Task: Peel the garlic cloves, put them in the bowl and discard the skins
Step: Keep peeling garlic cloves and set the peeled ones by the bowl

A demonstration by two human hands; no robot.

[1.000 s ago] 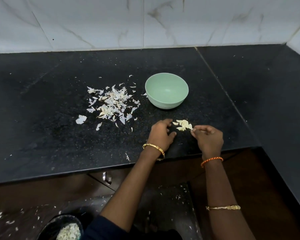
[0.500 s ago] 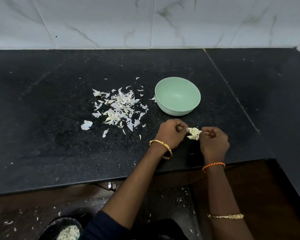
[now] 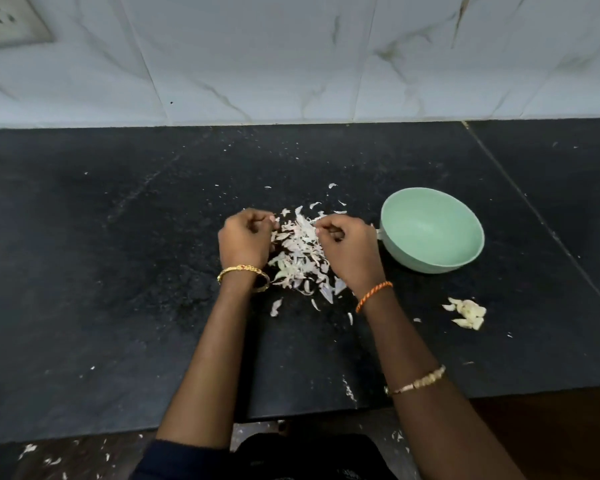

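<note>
From the near edge of the bench (image 3: 84,306), both forearms reach out towards 12 o'clock. At 4 o'clock from the right hand (image 3: 350,251), and well apart from it, lies a small cluster of pale cloves (image 3: 466,313); they look peeled, though that is hard to tell. The cluster's long axis runs roughly from 10 to 4 o'clock; which way any single clove points cannot be made out. The right hand is the nearer one to them.

The skins (image 3: 300,258) lie in a loose pile between the hands, stretching from 6 to 12 o'clock. The left hand (image 3: 246,240) sits at the pile's 9 o'clock side, the right at its 3 o'clock side. Both have their fingers curled in at the pile's far end, apparently pinching skin; what exactly each holds is hidden.

The green bowl (image 3: 465,216) stands just beside the right hand at 3 o'clock, and looks empty. Gathering the skins seems to be the step in hand.
</note>
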